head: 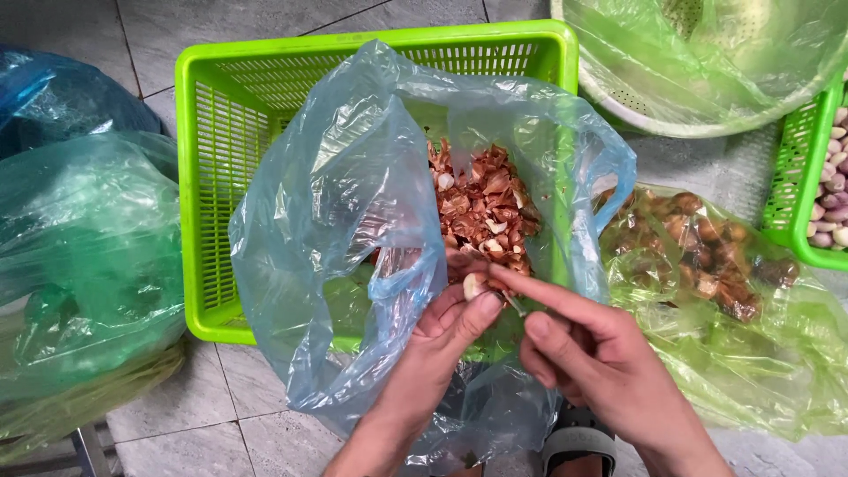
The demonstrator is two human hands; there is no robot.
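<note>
Green bags at far left, contents unclear. Lime basket on the tiled floor holds a blue bag of brown peelings. Left hand, fingers clamped on a pale garlic clove over the bag mouth. Right hand, fingers closed round a small blade, mostly hidden. Peeling step, by my reading; next calls for stripping skin into the bag. Right basket cut off.

Bright, even daylight with soft, faint shadows. White glare streaks the blue plastic bag just above the fingers; focus is sharp there, with slight bending at the edges.
</note>
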